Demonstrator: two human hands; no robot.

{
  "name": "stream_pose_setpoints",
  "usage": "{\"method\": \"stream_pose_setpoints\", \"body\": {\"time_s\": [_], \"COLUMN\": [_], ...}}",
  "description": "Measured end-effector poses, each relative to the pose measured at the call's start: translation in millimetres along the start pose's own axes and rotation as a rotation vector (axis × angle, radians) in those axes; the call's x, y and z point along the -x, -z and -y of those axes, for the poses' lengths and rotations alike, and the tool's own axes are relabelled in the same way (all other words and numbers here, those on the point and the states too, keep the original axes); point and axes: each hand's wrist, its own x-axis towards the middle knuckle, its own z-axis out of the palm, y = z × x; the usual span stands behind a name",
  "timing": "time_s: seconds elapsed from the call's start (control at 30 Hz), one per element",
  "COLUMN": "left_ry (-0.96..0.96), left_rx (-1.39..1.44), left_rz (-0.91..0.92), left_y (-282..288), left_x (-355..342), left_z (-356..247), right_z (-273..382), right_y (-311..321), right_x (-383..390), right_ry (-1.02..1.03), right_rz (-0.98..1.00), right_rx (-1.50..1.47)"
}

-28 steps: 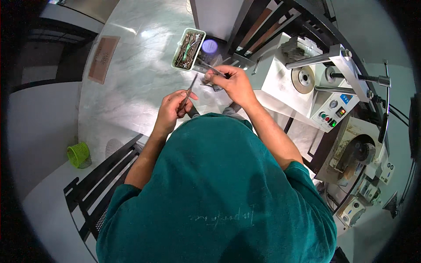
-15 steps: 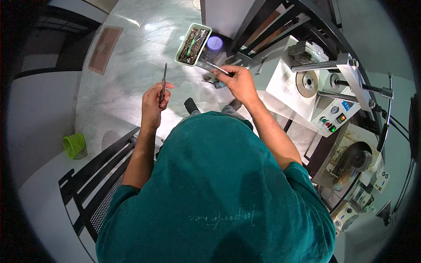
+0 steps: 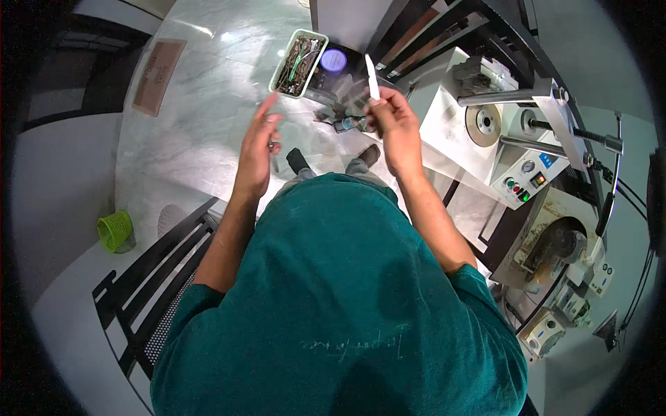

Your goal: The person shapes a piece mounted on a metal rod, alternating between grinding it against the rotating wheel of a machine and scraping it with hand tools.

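Note:
My right hand (image 3: 395, 128) is closed round the lower end of a knife-like tool, whose pale flat blade (image 3: 372, 75) points upward. To its left, my left hand (image 3: 258, 156) is blurred, with the index finger stretched out. A small dark end of a slim metal tool (image 3: 272, 145) shows between its fingers; the rest is hidden or smeared. Beyond both hands sits a pale green tray (image 3: 272, 84) filled with many slim metal tools, some with green handles. A purple-lidded jar (image 3: 334, 61) stands just right of the tray. A dark and grey object (image 3: 349, 124) lies near my right hand.
On the right stands a white machine (image 3: 444, 118) with a round disc, metal rods and a button panel. Lower right is another dusty machine (image 3: 555, 243). A black slatted bench (image 3: 156, 277) and a green basket (image 3: 114, 231) are at left. Flat cardboard (image 3: 159, 76) lies far left.
My right hand has moved right and turned its tool so the blade points upward, broad side showing. My left hand has shifted slightly down, and its tool no longer sticks up above the fingers.

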Motion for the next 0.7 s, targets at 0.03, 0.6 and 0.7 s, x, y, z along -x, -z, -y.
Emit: {"method": "stream_pose_setpoints", "body": {"time_s": [0.03, 0.6, 0.7], "left_ry": [0.060, 0.481, 0.536], "left_rx": [-0.037, 0.620, 0.561], "left_rz": [0.133, 0.678, 0.783], "left_y": [-7, -139, -159], "left_x": [-1, -18, -19], "left_z": [-2, -30, -37], "right_z": [0, 21, 11], "right_y": [-4, 70, 102], "right_x": [7, 42, 37], "right_ry": [0.022, 0.556, 0.675], "right_rz": [0.070, 0.116, -0.030], "right_rx": [-0.054, 0.802, 0.830]}}
